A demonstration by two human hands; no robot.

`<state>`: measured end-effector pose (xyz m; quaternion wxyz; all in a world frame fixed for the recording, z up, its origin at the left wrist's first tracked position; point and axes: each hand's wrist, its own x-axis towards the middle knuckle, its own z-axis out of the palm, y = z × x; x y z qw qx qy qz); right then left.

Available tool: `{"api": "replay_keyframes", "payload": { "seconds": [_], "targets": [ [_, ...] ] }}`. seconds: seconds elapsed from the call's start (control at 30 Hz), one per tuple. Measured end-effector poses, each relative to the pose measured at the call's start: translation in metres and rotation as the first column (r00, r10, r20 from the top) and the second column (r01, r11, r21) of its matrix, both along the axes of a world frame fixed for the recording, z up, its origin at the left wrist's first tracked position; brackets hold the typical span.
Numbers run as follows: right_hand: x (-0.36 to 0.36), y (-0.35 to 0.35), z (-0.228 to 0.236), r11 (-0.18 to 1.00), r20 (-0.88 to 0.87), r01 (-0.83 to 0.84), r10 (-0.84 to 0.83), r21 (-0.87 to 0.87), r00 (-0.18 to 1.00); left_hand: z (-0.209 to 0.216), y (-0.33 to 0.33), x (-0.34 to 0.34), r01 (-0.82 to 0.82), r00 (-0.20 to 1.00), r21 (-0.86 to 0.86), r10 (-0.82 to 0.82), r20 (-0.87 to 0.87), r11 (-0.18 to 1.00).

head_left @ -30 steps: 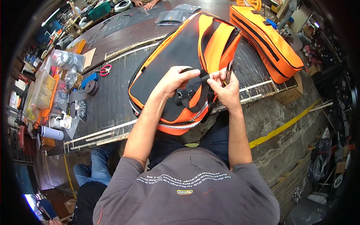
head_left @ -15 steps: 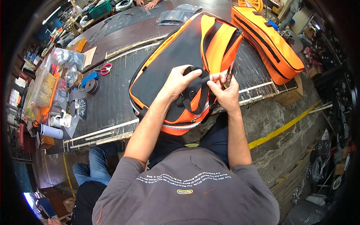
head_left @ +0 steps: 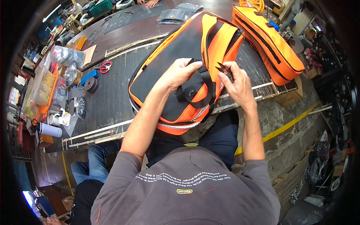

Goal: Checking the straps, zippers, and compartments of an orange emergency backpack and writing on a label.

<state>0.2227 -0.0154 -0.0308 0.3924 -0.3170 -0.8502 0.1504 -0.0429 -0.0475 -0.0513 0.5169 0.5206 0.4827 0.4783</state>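
Pinching a black strap (head_left: 206, 78) in the closed left hand (head_left: 180, 75); gripping dark snips (head_left: 222, 68), tips parted, in the curled right hand (head_left: 239, 85). Probably trimming; would call for holding tension, aiming carefully. Lying beneath at twelve o'clock, on a dark, worn table (head_left: 112, 90): black-and-orange backpack (head_left: 165, 60). At two, orange case (head_left: 279, 56); at ten, clear plastic box (head_left: 41, 90); at four, yellow floor line (head_left: 279, 130).

We see lines of small white print (head_left: 202, 178) on the grey shirt (head_left: 183, 206) and a lettered, yellow-rimmed oval badge (head_left: 184, 191) beside them; grey packets (head_left: 170, 16) on the tabletop (head_left: 116, 90) perhaps carry labels too small to read.
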Motion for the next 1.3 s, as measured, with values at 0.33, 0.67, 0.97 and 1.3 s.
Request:
{"api": "replay_keyframes", "payload": {
  "seconds": [0.33, 0.67, 0.97, 1.3],
  "targets": [
    [0.006, 0.017, 0.043, 0.936, 0.348, -0.184, 0.072, 0.301, 0.935, 0.014, 0.004, -0.007, 0.084, 0.988, 0.032, -0.079, -0.131, 0.996],
    [-0.003, 0.026, 0.037, 0.906, 0.352, -0.261, 0.137, 0.334, 0.926, 0.011, 0.008, -0.004, 0.148, 0.985, -0.005, -0.148, -0.086, 0.989],
    [-0.004, 0.036, 0.030, 0.945, 0.298, -0.182, 0.098, 0.271, 0.950, -0.004, 0.011, -0.014, 0.161, 0.987, -0.054, -0.160, 0.020, 0.985],
    [-0.011, 0.031, 0.023, 0.919, 0.278, -0.268, 0.187, 0.289, 0.942, -0.002, 0.006, -0.011, 0.112, 0.993, -0.043, -0.113, -0.019, 0.993]
  ]
}}
